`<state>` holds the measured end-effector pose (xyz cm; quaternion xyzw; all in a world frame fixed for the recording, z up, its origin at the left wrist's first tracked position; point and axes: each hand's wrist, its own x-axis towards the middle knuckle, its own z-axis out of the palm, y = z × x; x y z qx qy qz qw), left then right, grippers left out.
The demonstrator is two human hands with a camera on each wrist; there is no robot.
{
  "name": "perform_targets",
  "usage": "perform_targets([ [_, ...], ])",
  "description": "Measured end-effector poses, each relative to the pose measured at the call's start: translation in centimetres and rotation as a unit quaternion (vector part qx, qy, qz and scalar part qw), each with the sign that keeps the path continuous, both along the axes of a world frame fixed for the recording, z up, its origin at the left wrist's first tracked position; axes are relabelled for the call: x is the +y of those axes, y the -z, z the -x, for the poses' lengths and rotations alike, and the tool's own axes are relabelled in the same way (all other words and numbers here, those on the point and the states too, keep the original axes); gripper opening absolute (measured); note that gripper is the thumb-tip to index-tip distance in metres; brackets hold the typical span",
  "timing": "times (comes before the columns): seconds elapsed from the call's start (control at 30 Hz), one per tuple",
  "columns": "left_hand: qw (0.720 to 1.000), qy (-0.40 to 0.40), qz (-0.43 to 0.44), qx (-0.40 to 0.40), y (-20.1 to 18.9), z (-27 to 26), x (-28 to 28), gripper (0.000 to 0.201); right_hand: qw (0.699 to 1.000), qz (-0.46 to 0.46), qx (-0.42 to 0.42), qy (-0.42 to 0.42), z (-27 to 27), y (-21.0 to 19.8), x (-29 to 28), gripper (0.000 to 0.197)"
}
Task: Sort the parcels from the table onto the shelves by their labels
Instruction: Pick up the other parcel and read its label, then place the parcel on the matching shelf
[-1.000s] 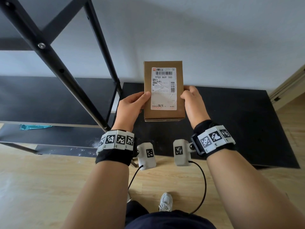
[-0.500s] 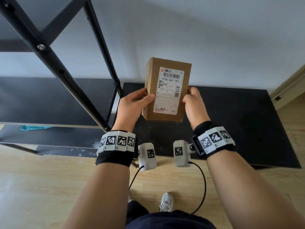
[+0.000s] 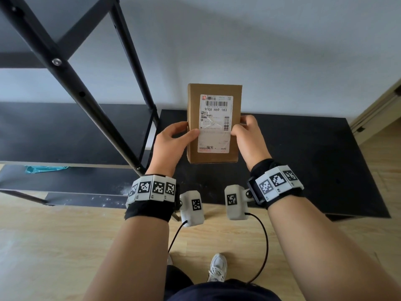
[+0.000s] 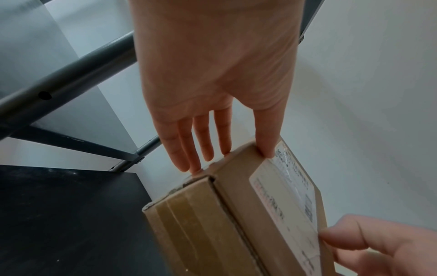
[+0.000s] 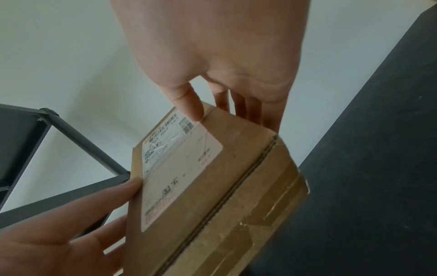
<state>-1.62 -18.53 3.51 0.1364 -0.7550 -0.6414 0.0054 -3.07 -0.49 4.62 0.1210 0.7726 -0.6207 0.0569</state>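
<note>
Both hands' fingers vanish behind the parcel, label fine-print illegible.

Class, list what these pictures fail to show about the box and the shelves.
- Small print on the label: head view, too small; blurred in both wrist views.
- Back of the box: faces away in every view.
- Shelf markings: none visible.
- Top of the rack: cut off by the frame edge.

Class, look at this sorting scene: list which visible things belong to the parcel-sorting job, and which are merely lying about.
Belonging to the job:
cardboard parcel, held by both hands
shipping label
left hand
right hand
black table
black shelf unit

Just lying about:
teal scrap on a lower shelf
white shoe on the wood floor
</note>
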Motion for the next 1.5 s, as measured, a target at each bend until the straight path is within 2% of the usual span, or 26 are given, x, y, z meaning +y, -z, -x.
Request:
perform_targets([
  [0.2,1.000,-0.013,-0.022,-0.016,0.3,-2.3,-1.6,0.046,1.000,-0.012,-0.004,-0.016,-2.3,-0.4,-1.4,0.027],
  [0.37,0.998,-0.005,-0.047,-0.030,0.3,-5.7,-4.5,0.057,0.999,-0.028,-0.002,-0.032,-5.4,-0.7,-4.2,0.042],
  [0.5,0.998,-0.002,-0.061,-0.033,0.0,-10.0,-7.8,0.046,0.998,-0.036,0.001,-0.049,-9.3,-1.0,-7.6,0.044],
  [0.6,0.998,-0.009,-0.053,-0.031,-0.1,-14.1,-11.0,0.046,0.998,-0.031,0.002,-0.057,-13.0,-1.3,-10.8,0.044],
  [0.9,0.995,-0.079,-0.057,-0.028,-0.8,-26.1,-22.3,0.042,0.989,-0.014,0.004,-0.146,-22.2,-1.8,-22.7,0.041],
  [1.0,0.992,-0.112,-0.059,-0.028,-1.2,-29.6,-26.3,0.037,0.983,-0.007,0.011,-0.182,-24.4,-2.0,-27.3,0.037],
  [1.17,0.978,-0.189,-0.088,-0.028,-1.6,-34.5,-32.5,0.042,0.967,-0.009,0.019,-0.254,-27.0,-1.9,-35.2,0.034],
  [1.33,0.960,-0.259,-0.109,-0.008,-1.2,-37.5,-38.3,0.037,0.948,-0.015,0.022,-0.318,-27.3,-1.5,-42.9,0.032],
  [1.5,0.935,-0.342,-0.089,-0.018,-0.4,-36.6,-45.1,0.054,0.929,-0.007,0.008,-0.371,-25.3,-0.6,-50.9,0.033],
])
